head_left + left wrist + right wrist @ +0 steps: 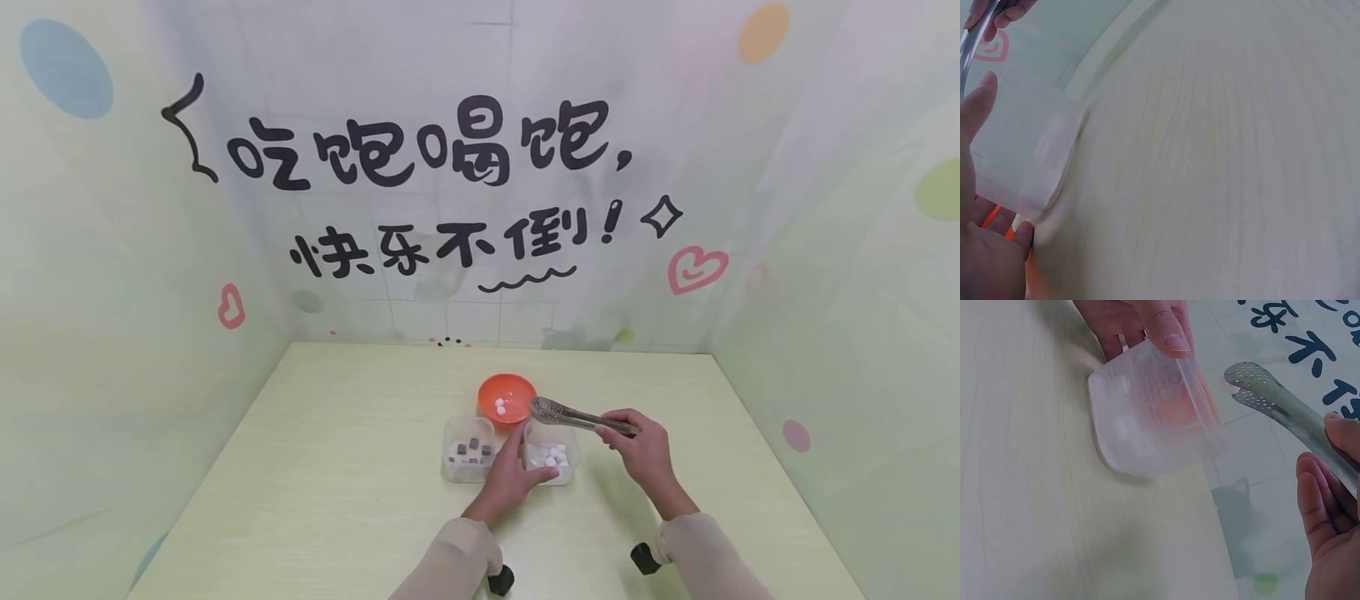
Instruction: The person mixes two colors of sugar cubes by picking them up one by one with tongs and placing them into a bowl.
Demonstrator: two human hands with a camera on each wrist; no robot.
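Metal tongs (581,417) with perforated tips are held in my right hand (647,450), tips pointing left above the rim of a clear plastic container (572,468). A small white piece (1231,389) shows between the tongs' tips in the right wrist view. My left hand (510,479) grips that container by its left side, thumb at the near rim, as the right wrist view also shows. Several white pieces (555,455) lie inside it. Just behind stands an orange bowl (517,387) with a few white pieces in it.
Left of my left hand stands a second clear container (468,473) with several dark cubes (474,444). The pale wooden table (337,467) is bounded by printed curtains (375,317) at the back and both sides.
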